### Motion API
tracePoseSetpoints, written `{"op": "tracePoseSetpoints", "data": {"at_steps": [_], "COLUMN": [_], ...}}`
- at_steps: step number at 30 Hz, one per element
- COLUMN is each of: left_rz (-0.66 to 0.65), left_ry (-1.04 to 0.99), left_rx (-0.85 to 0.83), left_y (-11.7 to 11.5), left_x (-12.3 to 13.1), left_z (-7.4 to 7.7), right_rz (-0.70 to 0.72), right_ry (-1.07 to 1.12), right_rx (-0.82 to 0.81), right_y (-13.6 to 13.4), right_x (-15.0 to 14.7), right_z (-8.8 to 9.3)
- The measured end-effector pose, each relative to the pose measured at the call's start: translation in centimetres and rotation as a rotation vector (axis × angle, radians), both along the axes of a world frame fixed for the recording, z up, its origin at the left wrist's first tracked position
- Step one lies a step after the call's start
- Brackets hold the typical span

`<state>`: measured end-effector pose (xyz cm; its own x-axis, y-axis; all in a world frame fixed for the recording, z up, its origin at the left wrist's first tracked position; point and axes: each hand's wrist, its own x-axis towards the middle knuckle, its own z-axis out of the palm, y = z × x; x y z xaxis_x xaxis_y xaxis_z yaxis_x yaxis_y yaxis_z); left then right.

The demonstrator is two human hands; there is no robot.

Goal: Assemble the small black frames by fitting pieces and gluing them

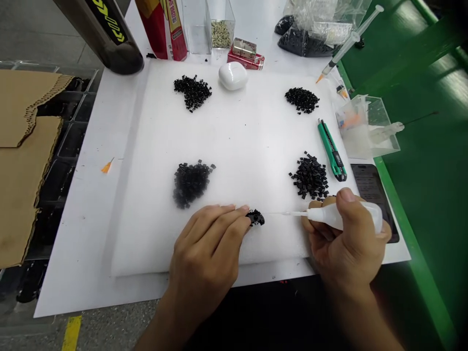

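Observation:
Under the fingertips of my left hand (212, 243) is a small black part (256, 217), resting on the white foam sheet (146, 253); the fingers partly cover it. My right hand (347, 239) is closed around a white squeeze bottle (327, 215), held sideways with its fine nozzle pointing left at the part. The thin tip ends close to the part; whether it touches I cannot tell. Piles of small black pieces lie on the foam: one of flat squares (310, 176) just above my right hand, a blurred one (190, 183) above my left.
Farther back are two more black piles (192, 92) (302, 100), a white rounded case (233, 75) and a syringe (340, 53). A green utility knife (332, 150), a clear box (365, 126) and a phone (376, 195) line the right side. A dark bottle (109, 39) stands back left.

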<state>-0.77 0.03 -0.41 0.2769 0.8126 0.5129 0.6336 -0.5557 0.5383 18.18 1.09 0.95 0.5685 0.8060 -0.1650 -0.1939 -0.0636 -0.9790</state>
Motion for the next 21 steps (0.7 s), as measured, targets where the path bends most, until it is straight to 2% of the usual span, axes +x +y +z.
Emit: {"op": "tracePoseSetpoints", "data": {"at_steps": [13, 21], "left_rz": [0.003, 0.013], "left_ry": [-0.004, -0.019], "left_rx": [-0.025, -0.031], "left_y": [0.01, 0.0], "left_x": [0.07, 0.12], "left_z": [0.38, 0.43], "right_rz": [-0.048, 0.0], "right_ry": [-0.087, -0.098], "right_rx": [-0.056, -0.033], "right_y": [0.25, 0.28], "right_x": [-0.29, -0.35], "right_z": [0.38, 0.6]}}
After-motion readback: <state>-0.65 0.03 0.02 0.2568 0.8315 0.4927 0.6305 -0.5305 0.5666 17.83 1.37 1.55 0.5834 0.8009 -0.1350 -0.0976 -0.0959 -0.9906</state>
